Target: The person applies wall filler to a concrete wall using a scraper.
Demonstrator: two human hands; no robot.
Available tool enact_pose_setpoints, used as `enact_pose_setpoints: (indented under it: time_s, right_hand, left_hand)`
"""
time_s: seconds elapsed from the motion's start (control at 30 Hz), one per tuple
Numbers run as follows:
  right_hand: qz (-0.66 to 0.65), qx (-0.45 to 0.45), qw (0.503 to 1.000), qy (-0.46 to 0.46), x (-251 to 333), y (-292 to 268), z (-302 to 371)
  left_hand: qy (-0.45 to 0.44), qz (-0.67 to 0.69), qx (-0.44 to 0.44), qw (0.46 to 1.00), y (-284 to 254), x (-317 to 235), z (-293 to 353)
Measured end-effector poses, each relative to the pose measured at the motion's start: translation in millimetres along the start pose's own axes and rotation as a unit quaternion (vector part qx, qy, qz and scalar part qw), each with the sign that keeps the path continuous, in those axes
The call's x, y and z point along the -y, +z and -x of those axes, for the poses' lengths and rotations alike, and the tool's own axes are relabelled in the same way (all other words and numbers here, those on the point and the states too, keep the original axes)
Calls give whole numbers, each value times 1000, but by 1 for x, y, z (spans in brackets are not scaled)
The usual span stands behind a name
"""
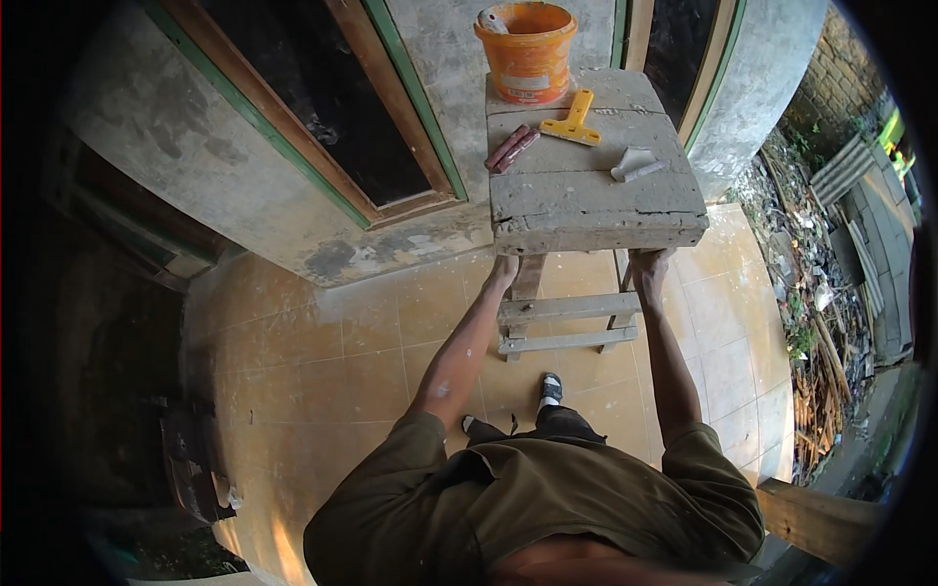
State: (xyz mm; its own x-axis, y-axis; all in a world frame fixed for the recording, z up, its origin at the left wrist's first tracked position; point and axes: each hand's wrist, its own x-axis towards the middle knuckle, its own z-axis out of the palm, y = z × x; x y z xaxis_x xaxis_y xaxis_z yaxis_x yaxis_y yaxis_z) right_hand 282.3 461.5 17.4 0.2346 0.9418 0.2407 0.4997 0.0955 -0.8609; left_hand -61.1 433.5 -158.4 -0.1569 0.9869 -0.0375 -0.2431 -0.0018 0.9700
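A rough wooden work table [576, 200] with grey, paint-stained planks stands in front of me. My left hand [504, 267] is closed at its near left corner, just under the top. My right hand [649, 266] grips under the near right corner, its fingers mostly hidden by the planks. An orange bucket [529, 63], smeared with paint, stands at the table's far end with a whitish-ended tool [492, 21] inside. A yellow scraper [573, 121] lies nearer, beside dark red folded strips [512, 149] that could be sandpaper. A curled grey-white piece [637, 164] rests at the right.
Patchy plastered wall [274, 210] and a wood-framed window [322, 88] run along the left and front. Beneath me is a tan tiled floor [371, 332]. Rubble and scrap wood [816, 391] lie past its right edge; a dark object [191, 469] stands at the lower left.
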Motion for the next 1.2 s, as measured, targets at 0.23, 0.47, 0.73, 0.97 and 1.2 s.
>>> enact_pose_setpoints:
  time_s: [0.23,0.47,0.73,0.97,1.2]
  right_hand:
    - [59,-3,998,-34,14,33,34]
    - [58,21,998,-33,40,59,103]
    - [45,79,993,-74,122,91,197]
    - [1,134,991,16,218,108,337]
    - [7,96,991,-88,237,172,457]
  left_hand:
    - [17,-21,-10,1000,-34,-36,34]
    - [35,-48,5,998,-81,-52,118]
    - [80,-88,-21,993,-150,-85,208]
    - [115,-133,-57,983,-247,-103,338]
    - [115,-171,-79,975,-363,-130,438]
